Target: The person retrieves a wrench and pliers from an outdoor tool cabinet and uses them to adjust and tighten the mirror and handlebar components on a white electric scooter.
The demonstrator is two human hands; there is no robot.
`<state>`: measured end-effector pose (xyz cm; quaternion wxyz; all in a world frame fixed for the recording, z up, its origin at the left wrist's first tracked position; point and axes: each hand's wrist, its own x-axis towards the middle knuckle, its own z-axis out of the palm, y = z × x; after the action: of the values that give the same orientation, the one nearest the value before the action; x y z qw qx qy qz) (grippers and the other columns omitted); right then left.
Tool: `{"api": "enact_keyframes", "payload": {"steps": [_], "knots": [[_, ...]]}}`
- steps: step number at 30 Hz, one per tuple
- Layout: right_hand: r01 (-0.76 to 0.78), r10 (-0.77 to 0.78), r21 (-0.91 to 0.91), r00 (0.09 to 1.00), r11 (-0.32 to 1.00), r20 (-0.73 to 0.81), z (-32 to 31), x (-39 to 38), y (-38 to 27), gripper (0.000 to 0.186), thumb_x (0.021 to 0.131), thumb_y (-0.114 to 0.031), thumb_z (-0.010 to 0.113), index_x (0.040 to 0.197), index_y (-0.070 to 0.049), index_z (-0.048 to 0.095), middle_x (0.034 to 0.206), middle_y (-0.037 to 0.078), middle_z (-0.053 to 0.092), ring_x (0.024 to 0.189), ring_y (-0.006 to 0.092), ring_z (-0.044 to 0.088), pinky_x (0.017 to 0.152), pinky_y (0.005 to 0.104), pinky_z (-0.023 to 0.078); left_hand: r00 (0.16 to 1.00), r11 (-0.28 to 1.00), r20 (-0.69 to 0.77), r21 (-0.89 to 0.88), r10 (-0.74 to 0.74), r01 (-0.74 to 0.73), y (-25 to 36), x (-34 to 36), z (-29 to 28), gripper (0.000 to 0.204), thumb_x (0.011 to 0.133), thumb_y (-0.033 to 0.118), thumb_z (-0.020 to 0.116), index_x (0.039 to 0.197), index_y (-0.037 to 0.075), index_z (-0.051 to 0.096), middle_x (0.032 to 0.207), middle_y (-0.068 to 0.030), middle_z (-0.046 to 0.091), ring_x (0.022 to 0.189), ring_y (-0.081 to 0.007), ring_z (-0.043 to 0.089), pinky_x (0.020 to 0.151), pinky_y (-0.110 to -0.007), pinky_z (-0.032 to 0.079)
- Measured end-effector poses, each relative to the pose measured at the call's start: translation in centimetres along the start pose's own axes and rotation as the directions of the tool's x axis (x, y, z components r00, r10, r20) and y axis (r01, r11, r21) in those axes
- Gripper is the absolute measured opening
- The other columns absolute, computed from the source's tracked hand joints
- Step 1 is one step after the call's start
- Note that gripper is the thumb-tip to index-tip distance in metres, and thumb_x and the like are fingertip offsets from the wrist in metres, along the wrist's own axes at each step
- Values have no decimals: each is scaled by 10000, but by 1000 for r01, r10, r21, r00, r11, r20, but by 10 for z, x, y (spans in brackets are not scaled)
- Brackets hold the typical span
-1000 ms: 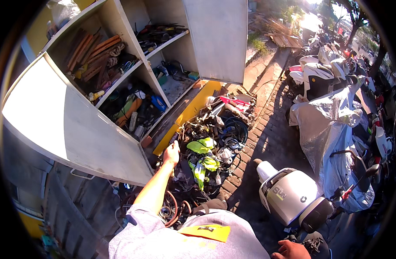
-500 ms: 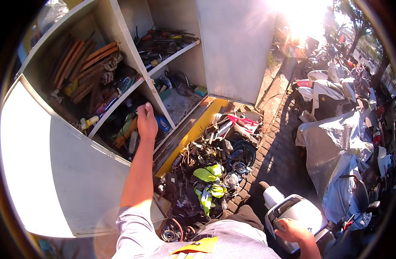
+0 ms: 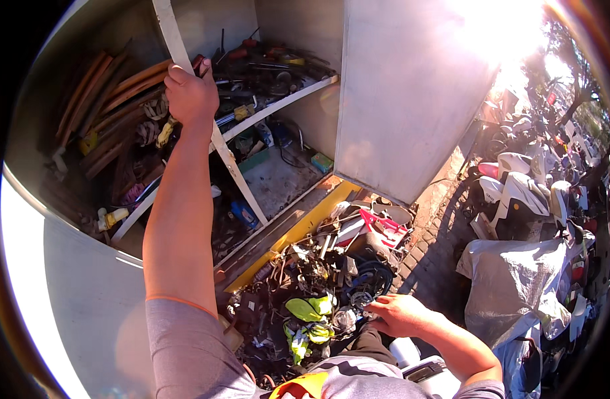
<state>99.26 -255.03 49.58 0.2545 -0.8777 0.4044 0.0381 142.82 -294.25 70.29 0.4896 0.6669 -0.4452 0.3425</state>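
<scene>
My left hand (image 3: 190, 96) is raised in front of the upright divider (image 3: 233, 169) of an open cabinet, its fingers curled closed. A small dark reddish piece (image 3: 200, 64) shows past the fingertips; whether I hold it or the divider's edge cannot be told. Behind the hand, brown curved strips (image 3: 95, 90) fill the left compartment. Dark tools (image 3: 278, 63) crowd the upper right shelf (image 3: 285, 103). My right hand (image 3: 401, 316) hovers low by my knee, fingers loosely stretched and nothing visible in them, nearest a heap of scrap parts (image 3: 305, 266).
The white cabinet door (image 3: 408, 93) stands swung out on the right. A yellow strip (image 3: 298, 233) runs along the cabinet's base. Yellow-green cloth (image 3: 308, 309) lies on the heap. A silvery sheet (image 3: 511, 279) covers items across the brick paving, and a white boxy object (image 3: 435, 376) sits below.
My left hand has moved up from the lower compartment to the divider beside the upper shelf. My right hand has left the white boxy object, moved left and loosened. The view has shifted.
</scene>
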Motion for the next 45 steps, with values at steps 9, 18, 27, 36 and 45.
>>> {"api": "enact_keyframes", "payload": {"steps": [9,18,27,36,45], "knots": [[337,-312,49,909,940,-275,-155,255,175,292,985,-260,708,1222,-89,704,1106,132,708,1066,358,706,866,486,590,978,997,-202,-37,55,-64,-35,-4,27,498,1060,314,702,1306,-41,455,1160,-262,665,1007,-451,694,860,-523,556],[603,-398,35,568,797,-721,-274,432,175,182,920,-131,719,1090,-69,705,982,112,674,1004,355,692,835,472,580,977,995,-207,-73,54,-71,-36,-7,47,516,1096,250,661,1412,-78,418,1327,-256,572,1170,-335,599,1020,-446,506],[186,-259,-187,534,965,-805,-340,487,228,204,883,-140,740,1072,-64,734,1051,149,667,1032,358,690,871,477,592,974,999,-227,-44,20,-31,-37,-8,47,546,1096,308,651,1414,-75,424,1304,-238,578,1142,-306,598,989,-426,511],[-296,-23,-308,686,904,-728,-373,503,228,387,939,-291,721,1232,-39,716,1262,156,668,1205,360,651,1001,473,529,970,999,-241,-20,24,-30,-36,-7,46,592,1089,339,656,1438,-80,425,1313,-241,572,1144,-313,590,1009,-431,500],[-538,334,-287,777,793,-534,-402,523,212,596,1016,-304,609,1516,17,559,1492,215,616,1370,384,565,1159,505,409,975,994,-222,-97,26,-49,-37,-9,45,566,1088,317,652,1432,-78,437,1304,-243,555,1157,-310,569,1021,-431,484]]}}
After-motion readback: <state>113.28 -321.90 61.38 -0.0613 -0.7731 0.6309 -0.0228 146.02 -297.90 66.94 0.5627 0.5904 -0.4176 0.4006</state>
